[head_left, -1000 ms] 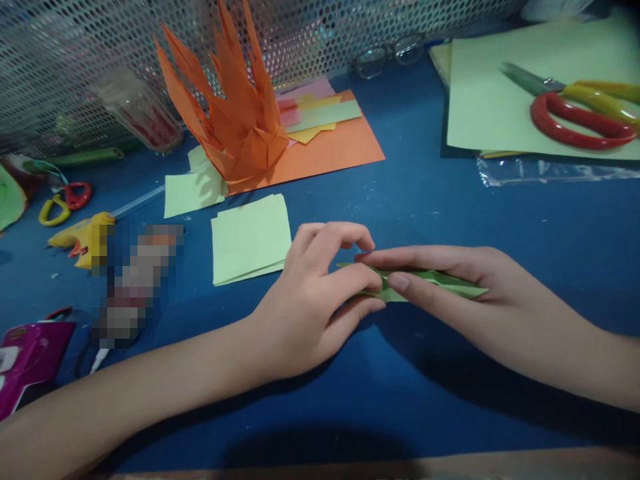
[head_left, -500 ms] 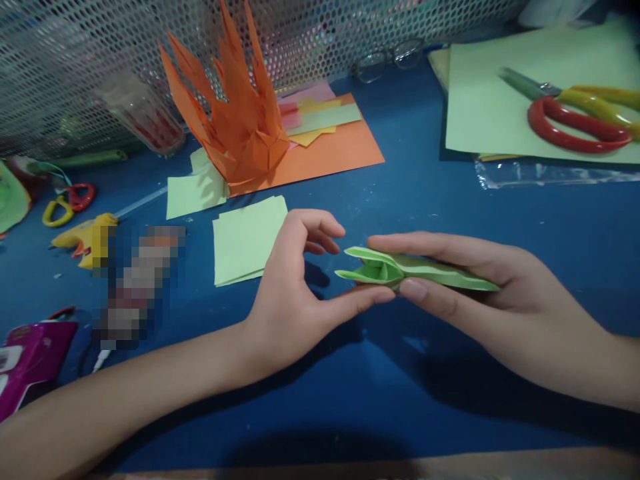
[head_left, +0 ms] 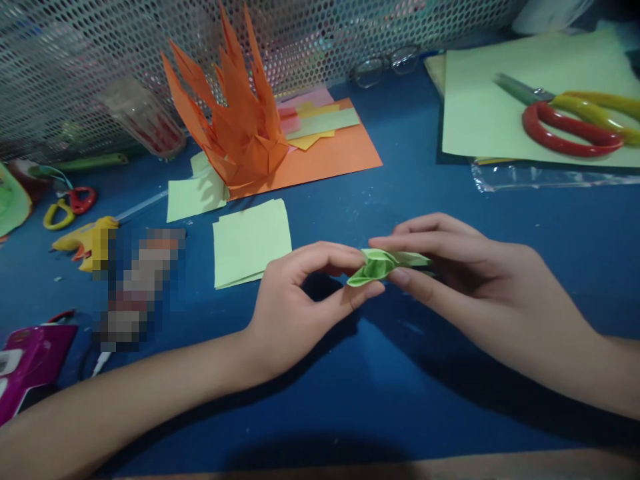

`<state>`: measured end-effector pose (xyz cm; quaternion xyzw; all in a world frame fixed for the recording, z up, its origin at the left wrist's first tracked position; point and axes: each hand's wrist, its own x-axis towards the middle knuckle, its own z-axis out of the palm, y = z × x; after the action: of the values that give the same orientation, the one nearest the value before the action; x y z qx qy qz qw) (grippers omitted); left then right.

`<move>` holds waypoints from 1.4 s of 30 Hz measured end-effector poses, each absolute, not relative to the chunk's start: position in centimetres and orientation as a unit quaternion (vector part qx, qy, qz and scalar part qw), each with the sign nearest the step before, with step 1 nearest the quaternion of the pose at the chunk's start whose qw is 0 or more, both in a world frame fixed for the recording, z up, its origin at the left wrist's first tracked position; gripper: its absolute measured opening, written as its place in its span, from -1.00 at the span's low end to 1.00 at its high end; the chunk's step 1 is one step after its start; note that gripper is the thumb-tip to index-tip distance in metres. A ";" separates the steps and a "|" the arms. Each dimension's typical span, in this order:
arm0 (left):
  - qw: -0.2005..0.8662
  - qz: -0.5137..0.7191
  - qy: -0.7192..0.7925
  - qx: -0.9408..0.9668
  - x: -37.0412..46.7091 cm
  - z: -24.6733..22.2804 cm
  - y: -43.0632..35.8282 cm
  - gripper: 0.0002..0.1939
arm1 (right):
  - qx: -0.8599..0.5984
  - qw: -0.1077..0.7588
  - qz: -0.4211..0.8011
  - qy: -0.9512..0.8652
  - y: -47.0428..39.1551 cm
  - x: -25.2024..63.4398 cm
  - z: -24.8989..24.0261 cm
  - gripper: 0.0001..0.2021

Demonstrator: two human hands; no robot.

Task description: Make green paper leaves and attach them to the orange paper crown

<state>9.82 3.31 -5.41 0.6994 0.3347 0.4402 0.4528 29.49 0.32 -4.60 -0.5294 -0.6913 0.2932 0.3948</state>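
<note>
A folded light green paper piece (head_left: 379,265) is held above the blue table, its opened end facing left. My left hand (head_left: 305,300) grips that left end between thumb and fingers. From the right, my right hand (head_left: 480,273) pinches the piece between thumb and fingers, and its fingers hide part of the far end. Left of the hands lies a small stack of light green paper squares (head_left: 250,243). Behind it stands a spiky orange folded-paper model (head_left: 245,133).
Scissors (head_left: 570,123) rest on green sheets (head_left: 470,100) at the back right. Glasses (head_left: 385,65) lie by the mesh wall (head_left: 320,40). A yellow glue gun (head_left: 90,243), a blurred-out object (head_left: 143,287) and a purple item (head_left: 37,353) are at left.
My left fingers have come down onto the paper's left end. The piece has turned, its open end now wider and rounder, and more right-hand fingers show behind it.
</note>
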 end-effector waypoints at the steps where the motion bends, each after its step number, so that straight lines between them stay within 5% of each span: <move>1: 0.461 0.441 0.336 0.692 9.9 -5.5 3.2 -0.89 | -0.527 0.391 0.279 -0.701 0.3 29.5 -4.6 -0.78; 14: 0.353 0.456 0.326 0.749 9.7 -5.6 1.7 -0.80 | -0.501 0.406 0.263 -0.718 -0.5 28.9 -4.1 -0.90; 24: 0.421 0.479 0.291 0.713 9.9 -5.9 1.9 -0.62 | -0.532 0.386 0.270 -0.704 -0.8 28.8 -4.1 -0.85; 42: 0.498 0.476 0.258 0.677 9.9 -6.0 2.5 -0.64 | -0.521 0.402 0.264 -0.706 -0.7 28.9 -4.3 -0.83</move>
<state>9.94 2.46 -6.03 0.6775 0.2579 0.4758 0.4982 28.88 -0.70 -4.27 -0.5208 -0.7055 0.2638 0.4017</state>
